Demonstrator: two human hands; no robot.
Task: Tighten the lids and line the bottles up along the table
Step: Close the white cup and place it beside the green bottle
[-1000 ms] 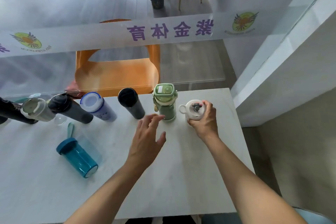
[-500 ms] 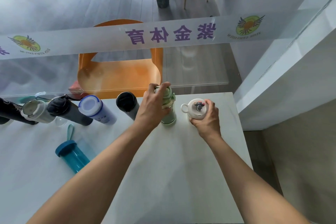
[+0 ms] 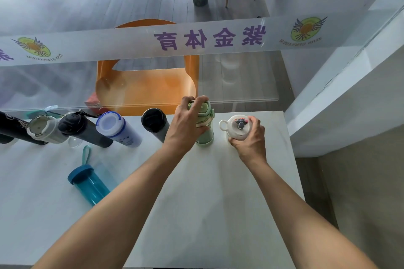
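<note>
- One white table [image 3: 196, 214] is lying under our arms, and eight bottles are sitting on it, as far as we are making out at the left edge.
- Seven of them are standing in a row along the far edge, against a glass partition [image 3: 229, 76]: from the left a black bottle [image 3: 13, 126], a grey-lidded bottle [image 3: 43, 129], a dark bottle [image 3: 83, 131], a blue-rimmed white bottle [image 3: 119, 130], a black-capped bottle [image 3: 155, 123], the green bottle [image 3: 205, 131] and the small white bottle [image 3: 237, 129].
- One teal bottle [image 3: 89, 183] is standing alone, nearer to us, apart from the row.
- Our left hand [image 3: 185, 124] is wrapping the green bottle's lid, fingers curled over its top.
- Our right hand [image 3: 250, 140] is closing round the small white bottle's side, just below its lid.
</note>
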